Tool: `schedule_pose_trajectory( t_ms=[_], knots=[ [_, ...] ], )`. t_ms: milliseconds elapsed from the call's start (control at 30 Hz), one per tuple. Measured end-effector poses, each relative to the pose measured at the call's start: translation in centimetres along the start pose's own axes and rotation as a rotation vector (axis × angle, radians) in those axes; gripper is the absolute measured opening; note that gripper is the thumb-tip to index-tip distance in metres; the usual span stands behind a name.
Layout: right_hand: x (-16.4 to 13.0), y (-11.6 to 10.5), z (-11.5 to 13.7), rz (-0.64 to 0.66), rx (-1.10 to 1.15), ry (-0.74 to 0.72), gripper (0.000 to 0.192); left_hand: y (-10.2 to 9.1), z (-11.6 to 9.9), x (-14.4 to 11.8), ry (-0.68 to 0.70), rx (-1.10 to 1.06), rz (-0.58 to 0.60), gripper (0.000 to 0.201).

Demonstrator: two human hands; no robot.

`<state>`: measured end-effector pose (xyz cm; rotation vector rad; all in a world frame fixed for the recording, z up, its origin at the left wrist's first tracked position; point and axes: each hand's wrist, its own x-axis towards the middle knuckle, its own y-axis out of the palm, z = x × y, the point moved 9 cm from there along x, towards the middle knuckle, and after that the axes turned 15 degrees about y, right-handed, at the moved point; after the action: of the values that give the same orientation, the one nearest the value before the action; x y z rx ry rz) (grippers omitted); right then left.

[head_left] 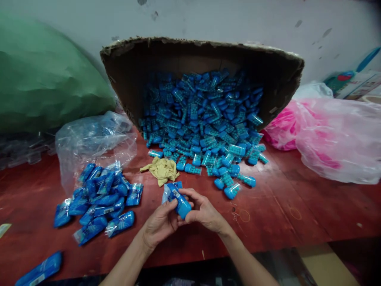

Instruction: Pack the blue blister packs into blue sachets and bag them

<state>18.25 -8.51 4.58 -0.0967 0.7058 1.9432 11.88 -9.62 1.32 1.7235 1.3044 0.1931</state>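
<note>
Over the red table (297, 198), both hands' fingers grip a blue packet (178, 200) — glossy, clear-wrapped, barcode-labelled.

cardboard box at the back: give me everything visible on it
The cardboard box is brown, worn, with a ragged front edge. It lies tipped on its side on the red table, against the pale wall, its open mouth facing the camera. Small blue containers fill its lower inside and spill out onto the table. A clear plastic bag sits by its left corner, a pink bag by its right.

Glossy plastic packet (177, 200), rough torn cardboard box (202, 51)
</note>
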Motion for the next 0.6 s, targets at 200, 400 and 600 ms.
schedule_pose_trajectory(
  t_ms=[200, 400, 600],
  knots=[
    [0.3, -1.2, -0.1, -0.106, -0.032, -0.036, 0.046, 0.1, 0.4, 0.0, 0.020, -0.023, -0.046, 0.014],
    [0.2, -2.3, -0.9, -0.200, 0.001, -0.054, 0.037, -0.1, 1.2, -0.1, 0.004, 0.034, -0.210, 0.011],
    [-0.5, -3.6, -1.6, -0.319, 0.033, 0.001, 0.030, 0.8, 1.9, 0.0, -0.010, 0.055, -0.199, 0.011]
  ],
)
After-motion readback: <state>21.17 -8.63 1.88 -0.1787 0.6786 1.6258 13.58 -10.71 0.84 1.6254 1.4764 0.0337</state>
